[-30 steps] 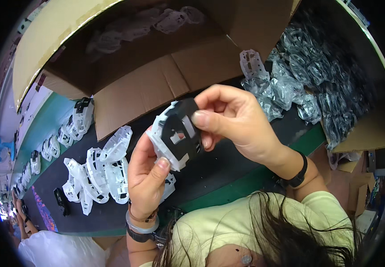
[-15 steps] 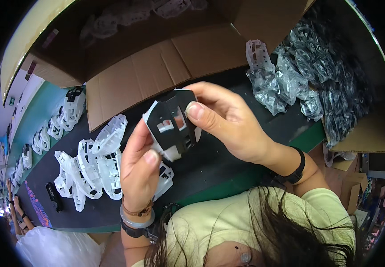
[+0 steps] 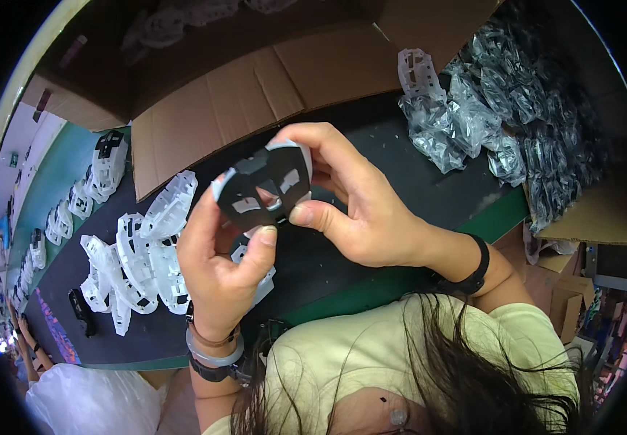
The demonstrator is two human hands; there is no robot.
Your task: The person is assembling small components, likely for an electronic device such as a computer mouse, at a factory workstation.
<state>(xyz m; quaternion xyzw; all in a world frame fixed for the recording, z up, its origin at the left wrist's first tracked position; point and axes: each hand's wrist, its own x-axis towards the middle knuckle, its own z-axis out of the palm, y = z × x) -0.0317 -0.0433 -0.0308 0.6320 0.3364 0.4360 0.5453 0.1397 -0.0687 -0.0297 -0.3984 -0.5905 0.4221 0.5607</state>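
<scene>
Both my hands hold one flat plastic part (image 3: pixel 264 190) up in front of me: a black cut-out piece laid over a white one of the same outline. My left hand (image 3: pixel 219 268) grips its lower left edge, thumb pressed up under it. My right hand (image 3: pixel 357 206) pinches its right side and top, thumb on the black face. Below and left of my hands a pile of white plastic frames (image 3: pixel 139 254) lies on the dark work mat (image 3: pixel 342 283).
A big open cardboard box (image 3: pixel 255 94) stands behind my hands. Several clear bags of parts (image 3: pixel 495 123) are heaped at the right. White and black assembled parts (image 3: pixel 103 163) line the green belt at the left. A small black piece (image 3: pixel 81 312) lies near the mat's front.
The part has turned in my hands so its black face now shows wider and flatter, and my right thumb has slid lower on it. The view has shifted slightly.
</scene>
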